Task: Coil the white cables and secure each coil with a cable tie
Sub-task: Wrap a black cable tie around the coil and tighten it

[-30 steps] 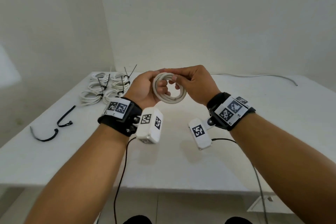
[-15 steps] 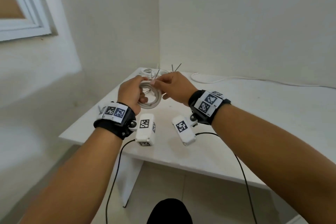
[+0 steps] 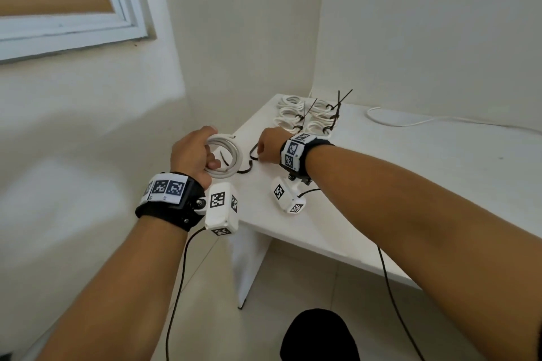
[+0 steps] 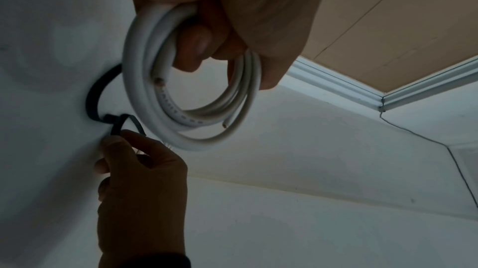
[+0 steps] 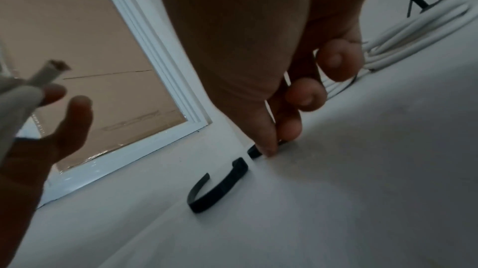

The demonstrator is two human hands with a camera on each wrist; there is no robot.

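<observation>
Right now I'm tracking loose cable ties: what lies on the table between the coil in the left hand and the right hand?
In the head view, two black cable ties: one seen through the coil, another pinched by the right hand.

A white table (image 3: 425, 184) stands below a window (image 3: 67, 23) (brown-backed).

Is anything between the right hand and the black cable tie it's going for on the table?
Nothing visible. The right hand is already on the cable tie, thumb and fingertip pinching its end against the table. A second tie lies apart, nearer the camera, not in the way.
</observation>
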